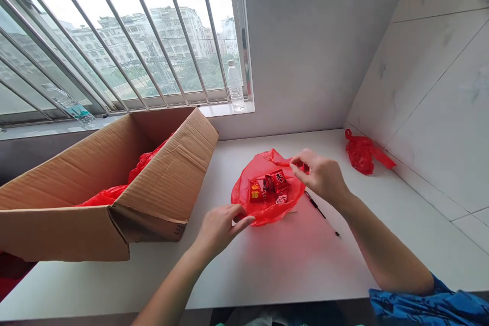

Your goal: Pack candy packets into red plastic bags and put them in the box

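A thin red plastic bag point(244, 173) lies spread open on the white table. Inside it sit several small red snack packets point(278, 181), some with dark or yellow print. At the bag's front left edge is my left hand point(219, 226), its thumb stretched out apart from the curled fingers. My right hand point(321, 173) pinches the bag's rim at the back right between thumb and fingers. A black pen point(321, 210) rests on the table just right of the bag, below my right wrist.
An open cardboard box point(164, 178) with red plastic bags point(148, 160) inside stands at the left. Another red bag point(361, 155) lies by the right wall. Plastic bottles point(235, 86) are on the sill of the barred window.
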Available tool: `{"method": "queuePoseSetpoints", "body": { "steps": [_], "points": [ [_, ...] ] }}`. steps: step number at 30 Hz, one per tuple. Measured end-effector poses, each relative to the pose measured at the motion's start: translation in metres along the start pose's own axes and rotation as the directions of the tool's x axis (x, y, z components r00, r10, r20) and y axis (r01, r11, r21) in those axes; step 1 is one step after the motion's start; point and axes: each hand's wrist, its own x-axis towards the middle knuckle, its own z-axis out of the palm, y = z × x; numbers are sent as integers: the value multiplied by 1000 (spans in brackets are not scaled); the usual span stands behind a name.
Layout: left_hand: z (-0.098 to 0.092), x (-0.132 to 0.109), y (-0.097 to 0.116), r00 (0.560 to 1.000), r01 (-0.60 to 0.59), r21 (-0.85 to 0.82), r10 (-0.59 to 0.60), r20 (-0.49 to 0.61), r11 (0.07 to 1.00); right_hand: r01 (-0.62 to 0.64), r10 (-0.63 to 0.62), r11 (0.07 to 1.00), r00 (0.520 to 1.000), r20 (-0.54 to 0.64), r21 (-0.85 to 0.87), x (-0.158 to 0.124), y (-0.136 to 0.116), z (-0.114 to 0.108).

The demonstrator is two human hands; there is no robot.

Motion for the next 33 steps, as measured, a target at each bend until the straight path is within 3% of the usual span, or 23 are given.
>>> {"method": "queuePoseSetpoints", "body": {
  "steps": [4, 7, 10, 13, 16, 21, 22, 24, 27, 31, 33],
  "points": [
    [-35, 11, 7, 961, 138, -28, -140, -238, 990, -79, 153, 965, 945, -291, 252, 21, -6, -8],
    [-56, 24, 14, 913, 109, -136, -153, -379, 985, -56, 262, 872, 893, -367, 486, 30, -9, -10],
    [-69, 40, 17, 859, 39, -298, -185, -477, 954, -67, 367, 675, 895, -255, 735, 32, -2, -13],
    [-76, 60, 14, 866, 14, -369, -195, -460, 929, -134, 395, 499, 915, -87, 856, 30, 10, -14],
    [-85, 82, 10, 868, 18, -329, -178, -463, 944, -160, 383, 426, 923, -18, 891, 28, 21, -16],
    [-104, 101, 10, 785, -4, -284, -173, -594, 959, -135, 352, 372, 936, -5, 918, 24, 23, -27],
    [-105, 100, 11, 788, 12, -266, -173, -591, 964, -155, 329, 374, 944, 25, 914, 23, 22, -31],
    [-102, 96, 15, 837, 55, -219, -165, -522, 974, -221, 254, 418, 960, 120, 881, 19, 18, -39],
    [-90, 84, 22, 918, 143, -131, -181, -354, 981, -290, 143, 576, 956, 255, 764, 14, 14, -48],
    [-77, 67, 26, 913, 349, 97, -314, -262, 932, -253, 135, 821, 957, 257, 512, 8, 7, -51],
    [-76, 58, 25, 922, 378, 181, -351, -164, 908, -247, 156, 891, 955, 253, 382, 6, 4, -51]
  ]
}}
